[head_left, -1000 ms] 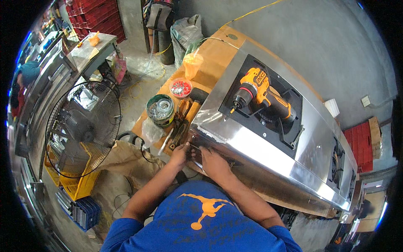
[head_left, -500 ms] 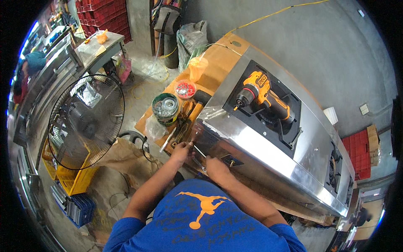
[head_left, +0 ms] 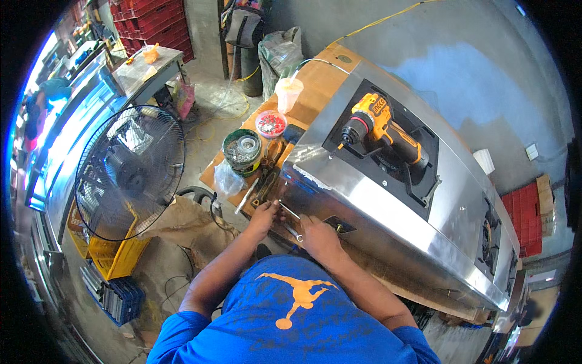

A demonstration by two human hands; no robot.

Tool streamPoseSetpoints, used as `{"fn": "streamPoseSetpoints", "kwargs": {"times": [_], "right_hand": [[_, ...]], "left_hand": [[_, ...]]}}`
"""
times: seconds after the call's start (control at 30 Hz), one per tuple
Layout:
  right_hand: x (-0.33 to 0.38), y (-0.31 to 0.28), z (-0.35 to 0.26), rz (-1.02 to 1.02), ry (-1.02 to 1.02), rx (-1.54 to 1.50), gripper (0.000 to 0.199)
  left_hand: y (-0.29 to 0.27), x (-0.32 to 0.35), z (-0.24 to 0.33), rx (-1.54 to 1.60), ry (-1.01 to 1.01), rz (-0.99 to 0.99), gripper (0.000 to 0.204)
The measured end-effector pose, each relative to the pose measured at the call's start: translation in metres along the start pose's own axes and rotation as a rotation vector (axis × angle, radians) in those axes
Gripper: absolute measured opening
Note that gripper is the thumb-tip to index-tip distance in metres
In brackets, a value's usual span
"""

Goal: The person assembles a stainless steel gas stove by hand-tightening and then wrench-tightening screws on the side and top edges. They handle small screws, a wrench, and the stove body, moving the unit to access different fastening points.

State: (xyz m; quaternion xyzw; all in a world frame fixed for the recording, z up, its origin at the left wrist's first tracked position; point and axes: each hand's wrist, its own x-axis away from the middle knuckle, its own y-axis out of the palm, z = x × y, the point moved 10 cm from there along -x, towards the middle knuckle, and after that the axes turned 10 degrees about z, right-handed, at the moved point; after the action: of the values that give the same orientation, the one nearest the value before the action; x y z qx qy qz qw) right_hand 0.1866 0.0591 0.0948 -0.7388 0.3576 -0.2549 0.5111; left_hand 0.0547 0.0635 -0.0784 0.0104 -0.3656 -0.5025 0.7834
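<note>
Over the near left corner of a stainless-steel gas stove [head_left: 376, 188], both my hands are closed around a thin metal rod [head_left: 290, 210]. My left hand [head_left: 265, 219] pinches it near its far end, and my right hand [head_left: 320, 235] grips the other end; what sort of tool it is stays hidden. A silver wrench [head_left: 293, 232] shows below the rod, between the hands; whether the left hand also holds it I cannot tell. Right of my right hand, a brass fitting [head_left: 340, 229] sticks out of the stove's front panel.
On the stove top lie a yellow-black cordless drill [head_left: 385, 130] and an open-end wrench [head_left: 432, 188]. The wooden bench [head_left: 321, 82] carries a tub of screws [head_left: 242, 159], a bowl of red pieces [head_left: 271, 124], hand tools and a plastic cup [head_left: 288, 95]. At left stands a fan [head_left: 130, 171].
The view has shifted slightly. My hands keep the rod between them at the same corner, and more of the wrench below it shows now.
</note>
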Motion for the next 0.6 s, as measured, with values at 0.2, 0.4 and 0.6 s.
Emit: {"fn": "streamPoseSetpoints", "kwargs": {"times": [0.2,0.4,0.6], "right_hand": [[-0.034,-0.03,-0.035,0.101,-0.059,-0.014,0.031],[-0.048,-0.029,-0.049,0.069,-0.083,-0.005,0.043],[-0.056,-0.04,-0.058,0.139,-0.146,-0.046,0.038]], "left_hand": [[0.009,-0.007,-0.008,0.26,-0.125,-0.03,0.029],[0.012,-0.008,-0.017,0.235,-0.254,-0.119,0.03],[0.013,-0.008,-0.017,0.209,-0.294,-0.105,0.032]]}}
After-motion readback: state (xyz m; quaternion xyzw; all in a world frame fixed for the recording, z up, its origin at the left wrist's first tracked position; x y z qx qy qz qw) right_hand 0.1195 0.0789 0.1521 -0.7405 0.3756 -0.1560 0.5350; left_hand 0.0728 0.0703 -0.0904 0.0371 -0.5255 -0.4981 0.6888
